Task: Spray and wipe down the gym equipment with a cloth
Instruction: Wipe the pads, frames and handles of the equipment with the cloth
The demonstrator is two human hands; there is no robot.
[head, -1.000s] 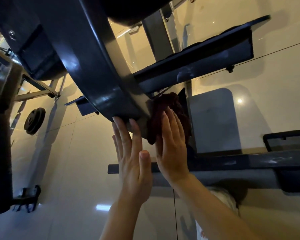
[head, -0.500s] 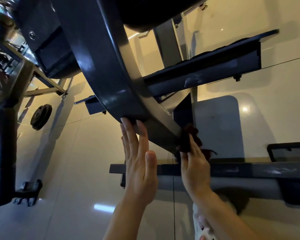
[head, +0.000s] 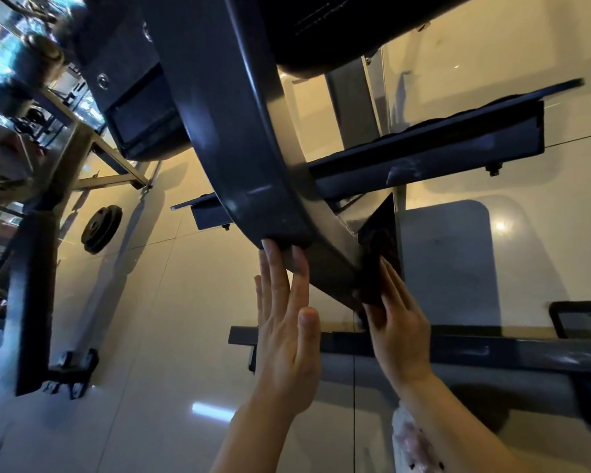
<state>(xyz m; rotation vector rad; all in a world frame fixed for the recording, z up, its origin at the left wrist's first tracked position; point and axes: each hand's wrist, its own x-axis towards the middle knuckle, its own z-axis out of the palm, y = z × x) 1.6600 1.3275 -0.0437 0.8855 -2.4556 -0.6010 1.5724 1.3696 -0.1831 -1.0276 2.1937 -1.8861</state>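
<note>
The right hand (head: 398,331) presses the dark cloth (head: 377,268) flat-fingered against the frame (head: 239,158) at centre frame; the left hand (head: 287,339) lies open, fingertips bracing it. The cloth looks limp and light (best kept bunched under the palm).

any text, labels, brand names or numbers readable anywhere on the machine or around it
No readable text, one line a surface:
Curved frame bar, touched by the left hand: no lettering shows.
Dark cloth under the right hand: no tag or print shows.
Weight plate on the floor: any markings are too small and dark to read.
Background at upper left: bright patches that might be signs, too blurred to read.
</note>
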